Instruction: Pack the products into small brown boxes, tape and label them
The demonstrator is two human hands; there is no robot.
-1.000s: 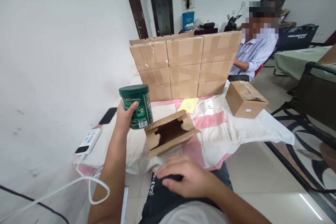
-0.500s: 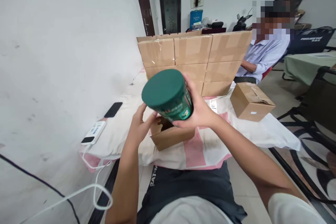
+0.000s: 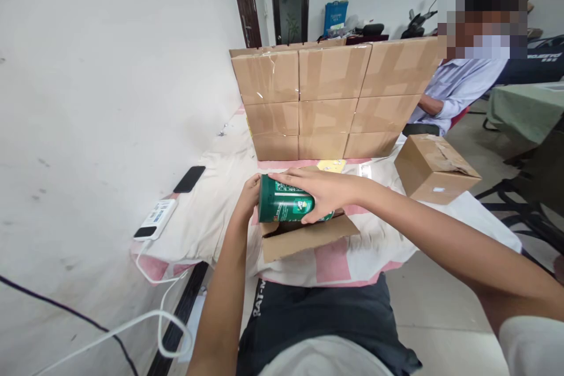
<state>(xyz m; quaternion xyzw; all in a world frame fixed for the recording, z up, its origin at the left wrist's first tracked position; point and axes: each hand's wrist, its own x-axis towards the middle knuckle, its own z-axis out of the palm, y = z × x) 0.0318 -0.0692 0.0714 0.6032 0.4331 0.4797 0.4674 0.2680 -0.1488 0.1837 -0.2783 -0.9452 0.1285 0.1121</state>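
Observation:
A green can (image 3: 282,202) with a dark green lid lies on its side at the mouth of an open cardboard box (image 3: 304,236). My right hand (image 3: 318,192) is wrapped over the can's top and far end. My left hand (image 3: 248,195) is cupped against the lid end on the left. The box rests on a white and pink cloth (image 3: 339,247) that covers the table in front of my lap.
A wall of taped cardboard boxes (image 3: 328,100) stands at the back of the table. A single closed box (image 3: 434,167) lies at the right. A phone (image 3: 189,178) and a power strip (image 3: 156,218) with a white cable sit left. A seated person (image 3: 458,85) is behind the boxes.
The can went from upright in my left hand to both hands, was tipped on its side and lowered to the open box. My right hand rose from my lap onto it.

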